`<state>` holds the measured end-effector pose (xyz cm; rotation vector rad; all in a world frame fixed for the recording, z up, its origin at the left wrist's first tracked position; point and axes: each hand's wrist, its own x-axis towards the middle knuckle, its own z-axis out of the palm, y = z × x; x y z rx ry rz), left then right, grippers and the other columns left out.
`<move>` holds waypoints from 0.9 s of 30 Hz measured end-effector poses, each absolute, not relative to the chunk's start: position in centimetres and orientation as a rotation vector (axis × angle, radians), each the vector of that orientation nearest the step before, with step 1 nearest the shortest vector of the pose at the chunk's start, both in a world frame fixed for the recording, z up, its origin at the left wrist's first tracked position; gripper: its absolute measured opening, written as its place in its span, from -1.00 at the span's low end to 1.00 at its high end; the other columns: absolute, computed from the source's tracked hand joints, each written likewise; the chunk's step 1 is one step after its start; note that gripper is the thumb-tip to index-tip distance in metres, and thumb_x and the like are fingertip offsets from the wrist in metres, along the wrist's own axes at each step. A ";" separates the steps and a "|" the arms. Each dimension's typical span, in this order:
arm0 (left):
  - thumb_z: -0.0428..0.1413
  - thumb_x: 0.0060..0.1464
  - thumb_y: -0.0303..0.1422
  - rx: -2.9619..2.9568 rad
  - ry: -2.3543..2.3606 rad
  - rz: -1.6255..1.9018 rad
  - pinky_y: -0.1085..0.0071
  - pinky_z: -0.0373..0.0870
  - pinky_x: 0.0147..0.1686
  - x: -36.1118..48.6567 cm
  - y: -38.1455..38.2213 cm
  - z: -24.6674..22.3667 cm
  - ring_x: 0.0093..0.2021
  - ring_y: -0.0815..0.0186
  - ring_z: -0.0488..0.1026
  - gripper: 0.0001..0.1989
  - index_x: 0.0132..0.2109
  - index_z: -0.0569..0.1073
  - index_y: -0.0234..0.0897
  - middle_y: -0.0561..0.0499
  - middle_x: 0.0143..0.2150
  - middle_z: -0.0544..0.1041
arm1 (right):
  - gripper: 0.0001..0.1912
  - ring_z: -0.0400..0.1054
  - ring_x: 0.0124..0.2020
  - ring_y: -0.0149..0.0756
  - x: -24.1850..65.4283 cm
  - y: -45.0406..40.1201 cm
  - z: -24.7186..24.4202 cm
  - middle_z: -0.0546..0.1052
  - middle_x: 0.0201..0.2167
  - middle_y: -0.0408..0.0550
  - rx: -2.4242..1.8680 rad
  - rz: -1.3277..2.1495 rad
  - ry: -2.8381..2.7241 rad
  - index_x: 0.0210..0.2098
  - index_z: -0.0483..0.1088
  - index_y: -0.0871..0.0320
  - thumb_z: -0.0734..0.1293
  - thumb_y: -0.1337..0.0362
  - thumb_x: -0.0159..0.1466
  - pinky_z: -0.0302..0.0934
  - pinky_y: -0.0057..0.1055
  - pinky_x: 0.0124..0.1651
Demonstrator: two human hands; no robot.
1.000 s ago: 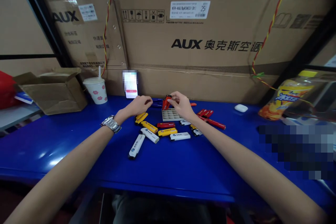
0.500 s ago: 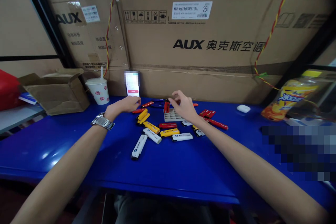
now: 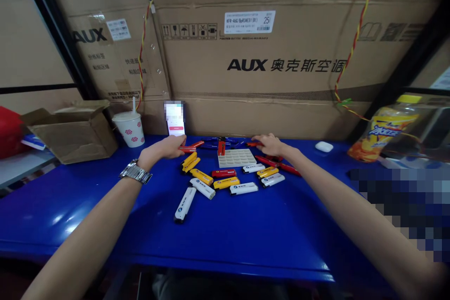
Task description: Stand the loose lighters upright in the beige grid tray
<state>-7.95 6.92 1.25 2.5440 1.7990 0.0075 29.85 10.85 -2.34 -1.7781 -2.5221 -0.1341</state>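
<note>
My left hand (image 3: 168, 146), with a metal watch on the wrist, is closed at the end of a red lighter (image 3: 188, 149) at the table's back left; part of its grip is hidden. My right hand (image 3: 270, 144) reaches to the back right, its fingers bent over a red lighter (image 3: 252, 144); the thumb is hidden. Between the hands lies a white compartment tray (image 3: 242, 158). One red lighter (image 3: 221, 147) stands upright at the tray's left back corner. Yellow lighters (image 3: 227, 183) and white lighters (image 3: 243, 189) lie scattered in front, with a darker red lighter (image 3: 224, 173) among them.
A lit phone (image 3: 176, 119) leans on the large carton (image 3: 298, 37) behind the table. At left are an open cardboard box (image 3: 75, 133) and a paper cup (image 3: 128, 129). A white earbud case (image 3: 324, 146) and a drink bottle (image 3: 385, 129) are at right.
My right hand has left the upright red lighter at the tray and moved right to another red lighter. The left hand has shifted slightly, staying by its red lighter. The view has tilted a little.
</note>
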 end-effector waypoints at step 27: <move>0.15 -0.08 -0.31 2.052 1.258 0.938 0.41 0.28 -0.37 -1.2 4.1 0.9 -0.36 0.33 0.39 -0.68 -0.17 0.54 -0.41 -0.09 -0.33 0.56 | -0.73 0.11 -0.61 -0.49 21.4 3.6 -1.4 0.26 -0.57 -0.26 -0.826 1.022 -1.578 -0.25 0.24 0.14 0.26 0.08 0.20 0.02 -0.46 -0.55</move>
